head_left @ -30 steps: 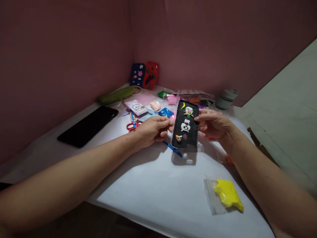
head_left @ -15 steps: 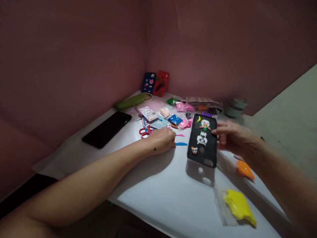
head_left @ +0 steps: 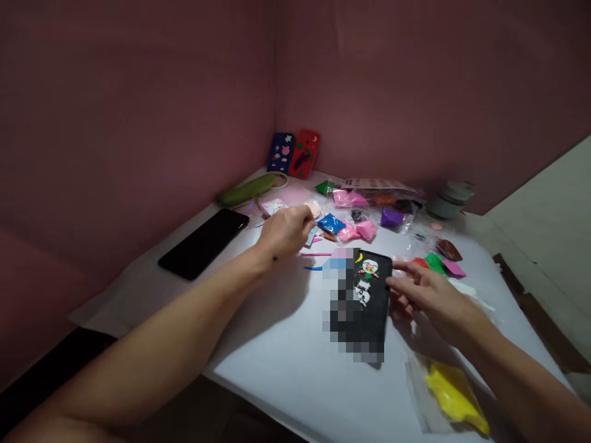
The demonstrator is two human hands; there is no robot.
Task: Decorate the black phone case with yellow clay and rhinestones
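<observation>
A black phone case (head_left: pixel 376 314) decorated with small figures, among them a yellow banana and a white skull-like shape, is pinched at its right edge by my right hand (head_left: pixel 422 292). Part of the case is blurred out by blocks. My left hand (head_left: pixel 289 231) hovers over the craft items, its fingers pressed together; whatever they may hold is hidden. Just below it lie a pink modelling tool (head_left: pixel 316 254) and a blue modelling tool (head_left: pixel 313 268). Close by its fingertips sits a blue clay packet (head_left: pixel 331 223).
Left of my arm lies a black smartphone (head_left: pixel 203 243), with a green pouch (head_left: pixel 247 189) behind it. Two decorated cases, a blue case (head_left: pixel 281 154) and a red case (head_left: pixel 305 154), lean on the wall. A yellow clay packet (head_left: pixel 455 394) is near the front edge; a grey jar (head_left: pixel 450 200) stands back right.
My right hand has brought the phone case lower and nearer. My left hand has lifted up and left, away from the modelling tools, and now covers the scissors' spot.
</observation>
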